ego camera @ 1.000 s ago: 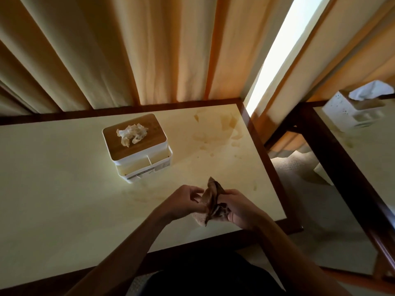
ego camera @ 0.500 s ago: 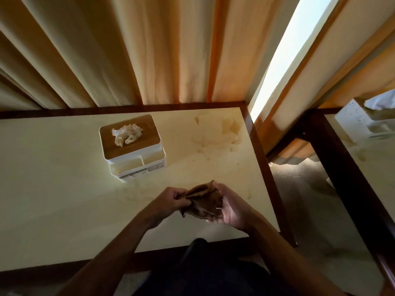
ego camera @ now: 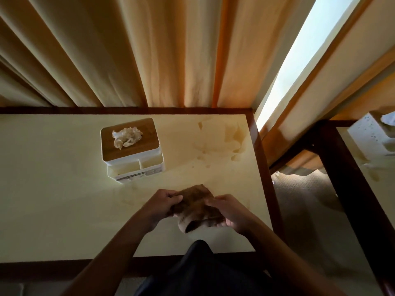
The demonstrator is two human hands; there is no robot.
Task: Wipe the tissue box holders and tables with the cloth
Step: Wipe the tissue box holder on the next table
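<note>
Here, both hands hold the brown cloth (ego camera: 195, 207) above the bench (ego camera: 53, 199).
Left of the cloth, the left hand (ego camera: 159, 205) pinches its edge; the right hand (ego camera: 232, 212) grips its right side; the tissue box holder (ego camera: 131, 149) sits beyond-left.

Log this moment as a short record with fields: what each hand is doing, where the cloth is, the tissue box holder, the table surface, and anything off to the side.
left hand: grips the left side of the cloth
right hand: grips the right side of the cloth
cloth: brown, bunched between both hands over the near part of the table
tissue box holder: white, wooden lid, crumpled tissue poking out of the top
table: pale top, dark wood rim, stains near the far right corner
second table: to the right, with another holder, partly out of frame
</note>
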